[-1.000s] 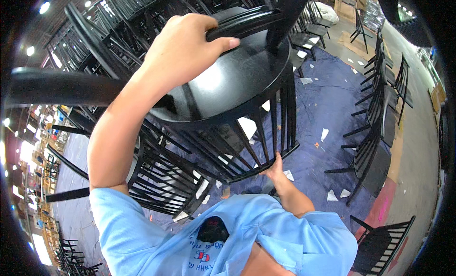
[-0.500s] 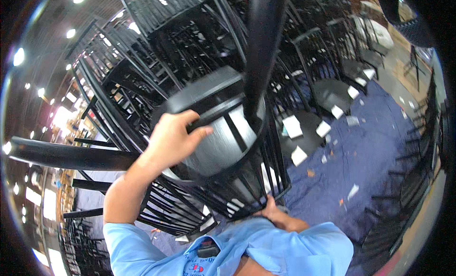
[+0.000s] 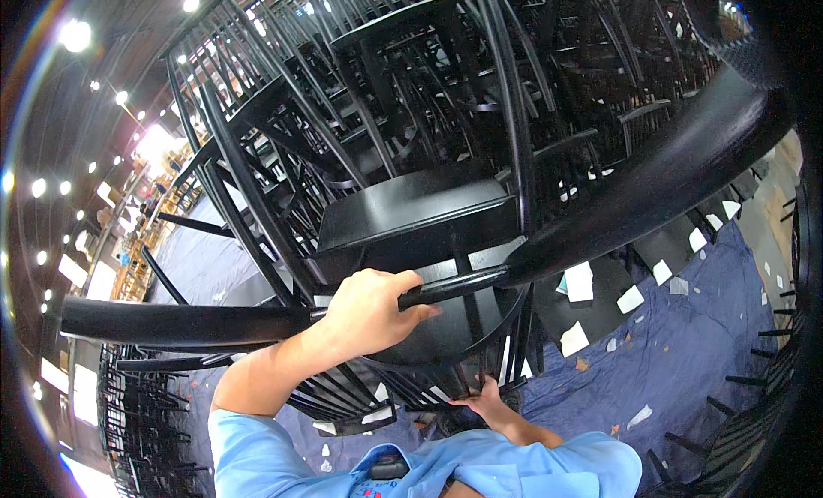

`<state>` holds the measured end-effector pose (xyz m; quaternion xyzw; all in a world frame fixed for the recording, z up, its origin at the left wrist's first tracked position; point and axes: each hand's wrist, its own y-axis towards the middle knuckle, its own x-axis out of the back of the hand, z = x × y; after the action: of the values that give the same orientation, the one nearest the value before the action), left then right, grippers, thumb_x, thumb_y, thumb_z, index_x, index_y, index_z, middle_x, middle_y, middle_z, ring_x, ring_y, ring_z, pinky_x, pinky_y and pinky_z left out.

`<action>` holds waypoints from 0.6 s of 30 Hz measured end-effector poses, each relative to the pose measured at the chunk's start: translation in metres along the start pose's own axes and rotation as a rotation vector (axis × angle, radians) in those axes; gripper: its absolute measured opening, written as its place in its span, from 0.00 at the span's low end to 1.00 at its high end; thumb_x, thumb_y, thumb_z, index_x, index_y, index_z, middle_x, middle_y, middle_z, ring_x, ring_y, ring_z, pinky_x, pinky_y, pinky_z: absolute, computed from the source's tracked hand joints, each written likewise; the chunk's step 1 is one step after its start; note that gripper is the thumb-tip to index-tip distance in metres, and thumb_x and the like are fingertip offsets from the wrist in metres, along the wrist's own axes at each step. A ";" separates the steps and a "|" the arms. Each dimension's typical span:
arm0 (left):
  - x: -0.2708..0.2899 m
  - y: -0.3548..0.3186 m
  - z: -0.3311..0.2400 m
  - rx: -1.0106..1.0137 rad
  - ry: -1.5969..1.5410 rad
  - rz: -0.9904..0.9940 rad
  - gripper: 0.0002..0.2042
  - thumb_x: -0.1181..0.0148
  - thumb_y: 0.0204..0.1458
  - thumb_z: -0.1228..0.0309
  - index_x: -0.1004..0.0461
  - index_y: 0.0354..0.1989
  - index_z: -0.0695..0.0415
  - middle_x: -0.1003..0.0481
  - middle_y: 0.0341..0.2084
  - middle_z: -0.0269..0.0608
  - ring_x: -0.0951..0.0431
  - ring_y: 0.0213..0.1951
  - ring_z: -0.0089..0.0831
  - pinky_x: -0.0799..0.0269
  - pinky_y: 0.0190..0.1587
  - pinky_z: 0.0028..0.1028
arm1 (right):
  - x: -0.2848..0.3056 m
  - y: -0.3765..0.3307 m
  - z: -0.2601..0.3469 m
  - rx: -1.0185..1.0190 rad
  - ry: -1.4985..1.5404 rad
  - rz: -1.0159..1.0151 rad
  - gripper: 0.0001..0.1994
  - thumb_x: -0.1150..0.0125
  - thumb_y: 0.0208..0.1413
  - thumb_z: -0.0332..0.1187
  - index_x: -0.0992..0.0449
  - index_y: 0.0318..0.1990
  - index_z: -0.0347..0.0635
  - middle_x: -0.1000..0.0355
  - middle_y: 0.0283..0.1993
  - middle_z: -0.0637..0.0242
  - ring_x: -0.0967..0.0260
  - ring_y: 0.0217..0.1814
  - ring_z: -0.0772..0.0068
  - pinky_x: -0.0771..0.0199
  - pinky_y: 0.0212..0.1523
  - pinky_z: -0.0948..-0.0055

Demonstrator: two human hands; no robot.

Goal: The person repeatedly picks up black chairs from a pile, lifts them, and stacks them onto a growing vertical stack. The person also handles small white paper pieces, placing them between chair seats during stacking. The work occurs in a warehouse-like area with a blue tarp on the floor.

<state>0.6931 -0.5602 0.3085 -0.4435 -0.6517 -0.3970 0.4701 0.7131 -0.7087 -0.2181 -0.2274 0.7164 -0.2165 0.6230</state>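
A black wooden chair (image 3: pixel 463 331) is in front of me, its thick legs reaching toward the camera to the left and upper right. My left hand (image 3: pixel 370 314) is closed round the slim stretcher bar between those legs. Lower down, close to my body, my right hand (image 3: pixel 487 401) grips the chair near the ends of its back spindles; its fingers are partly hidden. Just beyond the held chair, a second black chair shows its seat (image 3: pixel 420 208), with upright legs around it.
Black chairs (image 3: pixel 429 78) are piled high ahead. More chairs (image 3: pixel 141 412) stand at the far left, and others line the right edge. Blue sheeting (image 3: pixel 669 361) covers the floor, littered with white pads (image 3: pixel 574 338) and scraps. Dark round seats (image 3: pixel 591 301) lie to the right.
The held chair has turned: its right-hand leg now slants to the upper right instead of standing upright in view. My left hand sits lower and further right in view, still on the stretcher.
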 end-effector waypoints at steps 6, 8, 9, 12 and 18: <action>0.004 0.010 0.037 0.047 -0.006 -0.056 0.15 0.27 0.48 0.65 0.21 0.36 0.64 0.24 0.21 0.55 0.22 0.21 0.43 0.28 0.27 0.35 | -0.049 0.004 0.010 0.127 0.029 -0.321 0.11 0.55 0.65 0.45 0.30 0.46 0.54 0.35 0.33 0.71 0.34 0.50 0.55 0.64 0.60 0.06; 0.003 0.015 0.044 0.117 -0.028 -0.045 0.16 0.27 0.48 0.65 0.21 0.38 0.66 0.24 0.20 0.54 0.24 0.19 0.34 0.30 0.26 0.33 | -0.050 0.026 0.018 0.158 0.037 -0.382 0.10 0.54 0.64 0.44 0.28 0.44 0.54 0.36 0.31 0.72 0.34 0.49 0.53 0.67 0.60 0.06; -0.003 0.019 0.055 0.043 -0.034 -0.090 0.19 0.28 0.49 0.58 0.21 0.35 0.64 0.26 0.15 0.55 0.21 0.21 0.49 0.28 0.25 0.37 | -0.053 0.032 0.026 0.186 0.052 -0.407 0.10 0.54 0.63 0.43 0.27 0.43 0.54 0.36 0.31 0.71 0.35 0.49 0.51 0.69 0.60 0.06; -0.014 0.019 0.074 0.052 -0.056 -0.132 0.16 0.27 0.47 0.65 0.21 0.36 0.66 0.24 0.17 0.53 0.20 0.20 0.42 0.29 0.25 0.33 | -0.068 0.041 0.030 0.163 0.112 -0.514 0.12 0.47 0.61 0.39 0.28 0.49 0.50 0.37 0.40 0.66 0.39 0.54 0.45 0.72 0.62 0.07; -0.031 0.016 0.092 0.160 -0.054 -0.104 0.13 0.29 0.48 0.71 0.22 0.36 0.68 0.27 0.15 0.45 0.32 0.20 0.21 0.35 0.25 0.27 | -0.064 0.065 0.023 0.188 0.129 -0.537 0.19 0.49 0.61 0.35 0.32 0.60 0.46 0.40 0.64 0.58 0.49 0.70 0.35 0.68 0.62 0.08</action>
<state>0.6892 -0.4760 0.2574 -0.3807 -0.7159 -0.3556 0.4648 0.7404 -0.6189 -0.2090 -0.3359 0.6456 -0.4532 0.5148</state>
